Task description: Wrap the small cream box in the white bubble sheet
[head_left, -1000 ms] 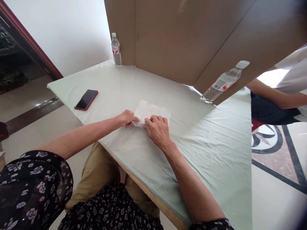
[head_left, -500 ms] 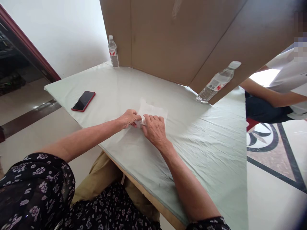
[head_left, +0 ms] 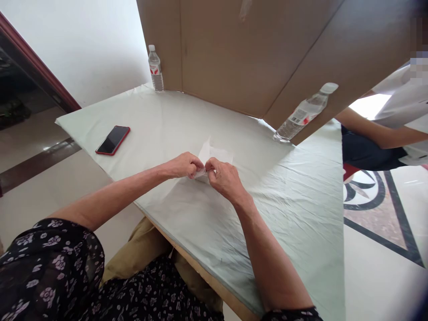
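Note:
A thin white tissue lies on the cloth-covered table, one corner standing up behind my fingers. My left hand is closed, pinching the near part of the tissue from the left. Close beside it, my right hand is curled, thumb and fingertips pressed together on the same tissue. The fingertips of both hands almost touch. Whether anything is wrapped inside the tissue is hidden by the fingers.
A phone in a red case lies to the left. Two water bottles, one at the back left and one at the right, stand against a tall cardboard panel. Beyond the panel a person's arm shows.
My right hand has gone from lying flat over the tissue to a raised pinch. My left hand has shifted slightly right, and a tissue corner now stands up higher.

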The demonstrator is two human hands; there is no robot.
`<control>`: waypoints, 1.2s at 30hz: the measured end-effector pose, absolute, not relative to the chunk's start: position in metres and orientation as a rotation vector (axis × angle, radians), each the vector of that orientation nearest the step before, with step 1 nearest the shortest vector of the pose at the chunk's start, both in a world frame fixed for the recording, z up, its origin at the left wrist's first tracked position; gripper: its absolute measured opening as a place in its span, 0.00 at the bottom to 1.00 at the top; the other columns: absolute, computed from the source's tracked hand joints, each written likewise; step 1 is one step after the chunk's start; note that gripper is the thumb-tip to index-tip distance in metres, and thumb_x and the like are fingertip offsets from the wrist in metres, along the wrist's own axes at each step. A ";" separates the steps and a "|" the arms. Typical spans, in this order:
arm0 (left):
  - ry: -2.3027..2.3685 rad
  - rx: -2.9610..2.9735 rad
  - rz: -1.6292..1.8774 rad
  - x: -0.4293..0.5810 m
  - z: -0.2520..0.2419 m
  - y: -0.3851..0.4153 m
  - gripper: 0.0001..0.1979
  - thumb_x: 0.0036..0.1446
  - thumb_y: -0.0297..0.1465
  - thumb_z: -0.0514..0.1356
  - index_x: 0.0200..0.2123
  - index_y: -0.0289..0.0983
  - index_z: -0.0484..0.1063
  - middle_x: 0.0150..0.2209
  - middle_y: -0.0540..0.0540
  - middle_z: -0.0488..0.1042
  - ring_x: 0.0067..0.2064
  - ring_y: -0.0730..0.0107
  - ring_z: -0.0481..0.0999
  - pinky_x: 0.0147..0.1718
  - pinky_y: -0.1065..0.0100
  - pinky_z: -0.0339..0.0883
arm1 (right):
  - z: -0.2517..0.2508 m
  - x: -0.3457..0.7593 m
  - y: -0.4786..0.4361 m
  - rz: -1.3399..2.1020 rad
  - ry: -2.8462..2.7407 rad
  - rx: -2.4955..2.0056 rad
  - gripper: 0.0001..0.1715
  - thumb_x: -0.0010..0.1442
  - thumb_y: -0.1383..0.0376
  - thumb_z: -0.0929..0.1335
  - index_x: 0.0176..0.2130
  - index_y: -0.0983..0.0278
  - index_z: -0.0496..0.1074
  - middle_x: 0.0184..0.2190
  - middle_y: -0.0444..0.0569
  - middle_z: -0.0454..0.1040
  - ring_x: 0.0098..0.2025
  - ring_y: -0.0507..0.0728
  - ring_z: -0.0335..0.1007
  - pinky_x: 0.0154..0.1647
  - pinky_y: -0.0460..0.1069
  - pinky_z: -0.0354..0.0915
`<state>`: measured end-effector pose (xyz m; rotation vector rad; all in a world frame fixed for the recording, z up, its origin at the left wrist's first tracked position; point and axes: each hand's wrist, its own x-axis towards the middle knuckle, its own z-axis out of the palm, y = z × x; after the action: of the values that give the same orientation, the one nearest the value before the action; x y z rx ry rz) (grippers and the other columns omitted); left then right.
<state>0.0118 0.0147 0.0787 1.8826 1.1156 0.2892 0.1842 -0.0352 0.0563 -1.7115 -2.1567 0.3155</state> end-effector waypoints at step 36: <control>1.280 2.586 0.319 0.021 0.047 -0.007 0.13 0.61 0.32 0.58 0.45 0.38 0.80 0.45 0.39 0.72 0.45 0.57 0.73 0.40 0.63 0.67 | 0.023 0.198 -0.040 0.794 -1.329 -1.636 0.50 0.51 0.56 0.69 0.67 0.69 0.55 0.29 0.41 0.70 0.29 0.54 0.67 0.25 0.48 0.67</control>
<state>0.0211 -0.0068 0.0467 2.5858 1.2800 0.3194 0.1978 -0.0400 0.0230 -1.6364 -1.3294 0.7944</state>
